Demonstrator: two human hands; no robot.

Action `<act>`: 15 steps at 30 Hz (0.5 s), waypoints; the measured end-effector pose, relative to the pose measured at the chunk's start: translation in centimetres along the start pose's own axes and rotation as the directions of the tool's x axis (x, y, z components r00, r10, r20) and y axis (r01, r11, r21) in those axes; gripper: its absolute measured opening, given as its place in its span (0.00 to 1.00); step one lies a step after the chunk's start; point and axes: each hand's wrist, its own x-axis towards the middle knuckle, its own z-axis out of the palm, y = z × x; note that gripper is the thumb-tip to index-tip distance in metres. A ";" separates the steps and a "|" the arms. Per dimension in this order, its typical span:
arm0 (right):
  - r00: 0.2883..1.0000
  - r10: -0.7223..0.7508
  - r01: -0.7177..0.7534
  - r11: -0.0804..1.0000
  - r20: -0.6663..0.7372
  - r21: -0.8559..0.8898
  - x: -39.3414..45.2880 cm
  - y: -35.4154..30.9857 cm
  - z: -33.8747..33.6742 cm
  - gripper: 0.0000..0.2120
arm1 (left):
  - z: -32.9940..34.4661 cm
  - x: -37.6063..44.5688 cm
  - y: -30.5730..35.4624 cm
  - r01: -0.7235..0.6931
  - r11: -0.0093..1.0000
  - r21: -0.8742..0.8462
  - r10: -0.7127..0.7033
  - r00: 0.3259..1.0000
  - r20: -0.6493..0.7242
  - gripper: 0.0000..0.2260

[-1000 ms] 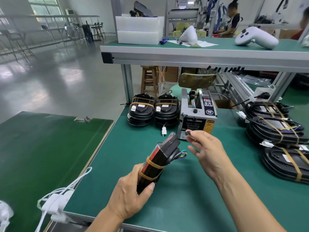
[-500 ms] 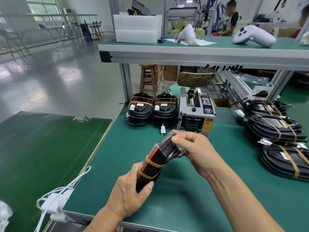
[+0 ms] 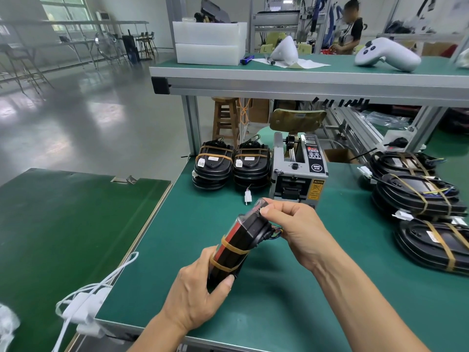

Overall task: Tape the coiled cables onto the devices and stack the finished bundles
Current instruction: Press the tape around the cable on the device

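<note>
Since the earlier frame your right hand (image 3: 297, 226) has come from the tape dispenser (image 3: 299, 174) to pinch the far end of the device (image 3: 238, 246) at centre; your left hand (image 3: 200, 298) grips its near end, off the table (image 3: 291, 288). Loose tape could wrinkle or miss the cable there. Finished bundles (image 3: 231, 165) stack at eleven o'clock; white bins (image 3: 209, 43) at twelve hide their contents.
</note>
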 end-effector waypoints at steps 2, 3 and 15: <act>1.000 0.004 -0.004 1.000 -0.003 -0.001 0.1 0.1 0.0 0.07 | 0.0 0.0 0.1 0.000 1.000 0.003 0.000 1.000 0.004 0.16; 1.000 0.003 -0.003 1.000 -0.002 0.002 0.1 0.1 0.0 0.08 | 0.0 0.0 0.1 -0.001 1.000 0.003 0.001 1.000 0.005 0.16; 1.000 -0.014 0.015 1.000 0.011 -0.014 0.1 0.2 0.2 0.14 | -0.1 0.0 0.0 0.016 1.000 0.001 -0.016 1.000 0.005 0.17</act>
